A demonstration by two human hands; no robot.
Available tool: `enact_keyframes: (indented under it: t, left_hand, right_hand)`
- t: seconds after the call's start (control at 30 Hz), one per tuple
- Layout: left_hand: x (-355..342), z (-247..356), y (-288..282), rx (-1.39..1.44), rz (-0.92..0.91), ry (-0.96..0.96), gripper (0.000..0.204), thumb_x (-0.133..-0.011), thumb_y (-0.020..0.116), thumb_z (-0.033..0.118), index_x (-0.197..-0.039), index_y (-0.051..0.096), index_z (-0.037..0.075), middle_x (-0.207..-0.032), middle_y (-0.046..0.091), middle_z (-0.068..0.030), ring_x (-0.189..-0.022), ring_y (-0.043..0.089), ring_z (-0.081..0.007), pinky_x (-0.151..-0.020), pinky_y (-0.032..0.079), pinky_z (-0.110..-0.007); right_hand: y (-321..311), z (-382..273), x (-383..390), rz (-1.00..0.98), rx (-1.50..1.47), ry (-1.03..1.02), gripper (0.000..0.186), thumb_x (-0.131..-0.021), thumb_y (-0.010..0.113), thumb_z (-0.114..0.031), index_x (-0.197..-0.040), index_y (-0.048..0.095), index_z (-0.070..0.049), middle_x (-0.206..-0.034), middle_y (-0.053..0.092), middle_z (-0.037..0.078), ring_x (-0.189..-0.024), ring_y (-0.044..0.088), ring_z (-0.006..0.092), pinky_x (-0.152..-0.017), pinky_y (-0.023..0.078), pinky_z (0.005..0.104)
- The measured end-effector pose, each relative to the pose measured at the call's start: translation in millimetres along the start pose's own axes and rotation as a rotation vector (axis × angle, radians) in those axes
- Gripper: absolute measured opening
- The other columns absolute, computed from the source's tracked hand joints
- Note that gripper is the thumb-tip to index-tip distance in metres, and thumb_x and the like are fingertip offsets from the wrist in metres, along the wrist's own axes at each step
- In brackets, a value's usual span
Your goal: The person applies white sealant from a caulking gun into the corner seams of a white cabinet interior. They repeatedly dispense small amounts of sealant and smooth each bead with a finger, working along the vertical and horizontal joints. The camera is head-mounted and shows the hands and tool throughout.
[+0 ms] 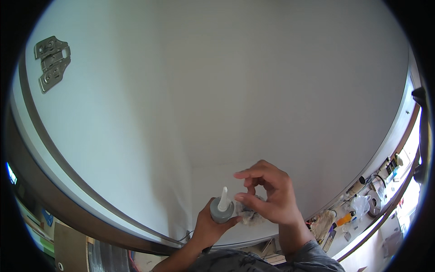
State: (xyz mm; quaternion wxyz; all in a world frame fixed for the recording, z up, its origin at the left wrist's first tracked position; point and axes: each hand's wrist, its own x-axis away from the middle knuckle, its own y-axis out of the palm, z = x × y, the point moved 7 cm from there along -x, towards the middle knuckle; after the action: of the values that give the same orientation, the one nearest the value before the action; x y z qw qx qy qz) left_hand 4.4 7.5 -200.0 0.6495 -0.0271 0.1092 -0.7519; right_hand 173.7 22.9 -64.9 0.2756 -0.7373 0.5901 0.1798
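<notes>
My left hand (210, 230) is wrapped round a grey sealant tube (220, 214) in the lower middle of the head view. Its white tapered nozzle (224, 199) points up and away from me. Just right of the nozzle, my right hand (270, 192) hovers with thumb and forefinger apart and the other fingers curled. I see nothing between its fingers, and it does not touch the tube. Partly hidden behind the right hand and wrist lies a crumpled clear plastic bag (249, 216) with something dark in it.
White panels (281, 90) surround my hands on several sides. A metal hinge (53, 63) is fixed to the left panel. Outside, at the right, lie a tool with a yellow handle (345, 219), a tape roll (374, 203), plastic wrapping (360, 205) and several small tools.
</notes>
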Motion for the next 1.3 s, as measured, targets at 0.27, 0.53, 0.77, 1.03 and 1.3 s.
enact_keyframes:
  t: [0.27,0.53,0.77,1.03,1.3]
  left_hand:
    - [10,-6,-8,-0.004,0.05,-0.076,0.055,-0.084,0.091,0.029,-0.119,0.058,0.002,-0.102,0.071,-0.0098,-0.097,0.069,-0.0181,-0.088,0.055,-0.035]
    - [6,-10,-13,-0.026,0.061,-0.054,0.055,-0.083,0.091,0.028,-0.12,0.06,0.001,-0.102,0.071,-0.0101,-0.096,0.069,-0.019,-0.087,0.055,-0.036]
    - [-2,-15,-35,-0.09,0.201,-0.001,0.054,-0.083,0.092,0.029,-0.118,0.061,0.001,-0.1,0.072,-0.0116,-0.095,0.07,-0.0201,-0.087,0.056,-0.037]
    - [3,-33,-46,-0.128,0.229,-0.031,0.054,-0.08,0.095,0.026,-0.114,0.061,0.002,-0.097,0.074,-0.0097,-0.09,0.072,-0.0175,-0.083,0.058,-0.034]
    - [15,-57,-44,0.003,0.279,-0.073,0.05,-0.074,0.098,0.017,-0.108,0.062,0.008,-0.1,0.071,-0.0055,-0.094,0.069,-0.0156,-0.086,0.056,-0.034]
  right_hand:
    - [18,-15,-19,-0.104,0.067,-0.066,0.024,-0.083,0.084,0.001,-0.104,0.079,-0.008,-0.085,0.064,0.002,-0.068,0.056,0.0099,-0.06,0.047,0.026]
    - [24,-7,-25,-0.171,0.101,-0.053,0.019,-0.084,0.08,0.003,-0.1,0.079,-0.007,-0.082,0.065,0.002,-0.068,0.059,0.0104,-0.06,0.047,0.0261]
    - [29,47,-30,-0.277,-0.392,0.264,0.022,-0.088,0.074,0.005,-0.108,0.077,-0.003,-0.087,0.064,0.001,-0.074,0.059,0.009,-0.067,0.049,0.0257]
    - [80,238,-27,-0.11,-1.183,0.733,0.039,-0.097,0.064,-0.013,-0.134,0.063,-0.001,-0.097,0.063,0.0,-0.078,0.056,0.0116,-0.078,0.05,0.0308]
    - [166,445,-7,0.102,-1.301,1.036,0.037,-0.101,0.065,-0.02,-0.137,0.064,-0.009,-0.102,0.062,-0.002,-0.086,0.055,0.0134,-0.079,0.051,0.0324]
